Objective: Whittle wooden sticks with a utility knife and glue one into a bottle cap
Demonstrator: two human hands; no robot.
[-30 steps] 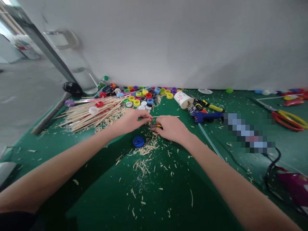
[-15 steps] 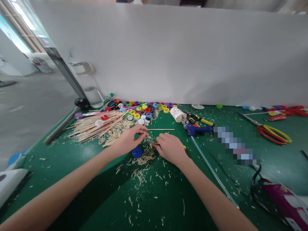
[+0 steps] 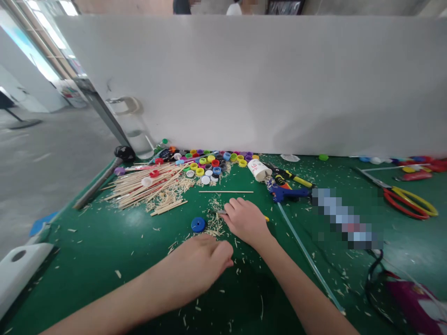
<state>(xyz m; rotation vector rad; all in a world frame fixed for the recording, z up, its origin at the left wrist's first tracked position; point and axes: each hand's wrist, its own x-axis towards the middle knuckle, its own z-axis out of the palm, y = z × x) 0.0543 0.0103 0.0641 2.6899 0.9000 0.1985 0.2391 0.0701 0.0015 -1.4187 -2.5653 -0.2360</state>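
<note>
My right hand [image 3: 244,220] is closed around a utility knife [image 3: 221,212]; its grey blade end juts out on the left and a bit of yellow handle [image 3: 267,218] on the right. Beyond the hand, a thin wooden stick [image 3: 226,191] lies crosswise on the green table [image 3: 146,249], touched by neither hand. My left hand [image 3: 206,260] is curled closed over the near part of the table; its fingertips are mostly hidden, so what they hold, if anything, does not show. A blue plastic wheel with a centre hole [image 3: 198,224] lies just beyond it, beside wood shavings [image 3: 214,225].
At the left rear is a pile of bamboo sticks [image 3: 153,184], with coloured bottle caps [image 3: 211,167] alongside. To the right are a paper cup [image 3: 259,170], blue glue gun [image 3: 288,192], clear glue stick [image 3: 310,258] and scissors [image 3: 407,200]. A white partition [image 3: 223,88] rises behind.
My left hand has left the stick and pulled back toward me, its fingers curling in. The stick now lies fully exposed. My right hand stays nearly in place with the knife.
</note>
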